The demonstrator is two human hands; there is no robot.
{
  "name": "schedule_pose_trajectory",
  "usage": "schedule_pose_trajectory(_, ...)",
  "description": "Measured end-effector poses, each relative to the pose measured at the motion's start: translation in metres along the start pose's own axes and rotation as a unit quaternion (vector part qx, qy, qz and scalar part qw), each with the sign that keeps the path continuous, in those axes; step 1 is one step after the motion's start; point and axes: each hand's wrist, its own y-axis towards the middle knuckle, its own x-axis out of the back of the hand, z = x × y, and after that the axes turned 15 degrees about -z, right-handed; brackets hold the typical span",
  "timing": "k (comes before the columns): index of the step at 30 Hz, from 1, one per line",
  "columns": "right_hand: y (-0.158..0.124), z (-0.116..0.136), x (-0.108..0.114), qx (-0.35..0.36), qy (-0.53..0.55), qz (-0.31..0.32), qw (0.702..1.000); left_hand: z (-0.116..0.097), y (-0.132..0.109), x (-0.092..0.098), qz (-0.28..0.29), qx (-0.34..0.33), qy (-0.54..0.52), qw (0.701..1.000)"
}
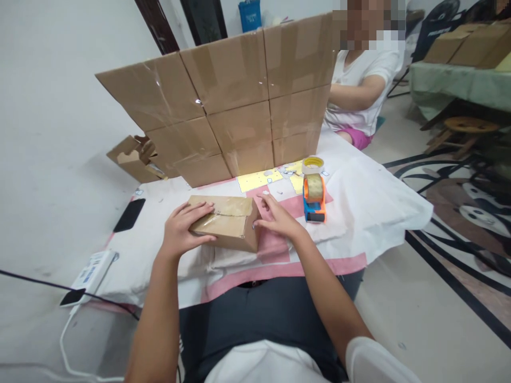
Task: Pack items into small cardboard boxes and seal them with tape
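A small brown cardboard box (227, 231) lies closed on the cloth-covered table in front of me, a strip of clear tape shining along its top seam. My left hand (186, 229) grips its left end, with the fingers stretched over the top and the thumb along the front side. At the right end, my right hand (277, 218) is open, fingers apart, its thumb at or touching the box's end face. An orange and blue tape dispenser (314, 199) with a roll of tape stands to the right, and a loose tape roll (313, 165) is just behind it.
A wall of taped cardboard boxes (239, 101) rises behind the work area. On the left are an opened carton (133, 159), a black phone (130, 215) and a white power strip (90, 276) with cables. Another person (363, 85) sits beyond the table at the right.
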Motion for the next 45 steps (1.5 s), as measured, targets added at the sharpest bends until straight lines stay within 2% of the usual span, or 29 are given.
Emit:
schedule_pose_trajectory(4, 0.0, 0.003, -0.001, -0.022, 0.096, 0.097, 0.99, 0.0, -0.004, 0.004, -0.005, -0.029, 0.033, 0.999)
schedule_pose_trajectory(6, 0.0, 0.003, -0.002, -0.042, 0.112, 0.104, 0.987, -0.01, -0.011, 0.006, -0.023, -0.021, 0.056, 0.998)
schedule_pose_trajectory(9, 0.0, 0.004, -0.007, -0.044, 0.1, 0.089, 0.99, -0.048, -0.027, 0.0, -0.059, 0.012, 0.047, 0.997)
schedule_pose_trajectory(12, -0.004, 0.008, -0.015, -0.022, 0.085, 0.086, 0.992, -0.098, -0.043, -0.022, -0.112, 0.028, 0.046, 0.992)
schedule_pose_trajectory(14, -0.008, 0.01, -0.021, -0.004, 0.077, 0.091, 0.993, -0.124, -0.049, -0.041, -0.189, 0.072, 0.06, 0.978)
schedule_pose_trajectory(16, -0.011, 0.011, -0.026, 0.011, 0.064, 0.093, 0.993, -0.138, -0.051, -0.057, -0.26, 0.103, 0.063, 0.958)
schedule_pose_trajectory(19, -0.014, 0.012, -0.03, 0.045, 0.029, 0.08, 0.995, -0.138, -0.048, -0.071, -0.33, 0.114, 0.079, 0.934)
schedule_pose_trajectory(23, -0.016, 0.01, -0.033, 0.074, -0.009, 0.068, 0.995, -0.127, -0.049, -0.076, -0.365, 0.096, 0.091, 0.922)
schedule_pose_trajectory(33, -0.014, 0.006, -0.037, 0.047, 0.009, 0.072, 0.996, -0.123, -0.058, -0.077, -0.337, 0.12, 0.065, 0.932)
schedule_pose_trajectory(40, -0.015, 0.009, -0.035, 0.033, 0.022, 0.08, 0.996, -0.129, -0.057, -0.074, -0.35, 0.086, 0.052, 0.931)
schedule_pose_trajectory(45, -0.016, 0.012, -0.036, 0.045, 0.016, 0.092, 0.995, -0.133, -0.057, -0.072, -0.337, 0.095, 0.051, 0.935)
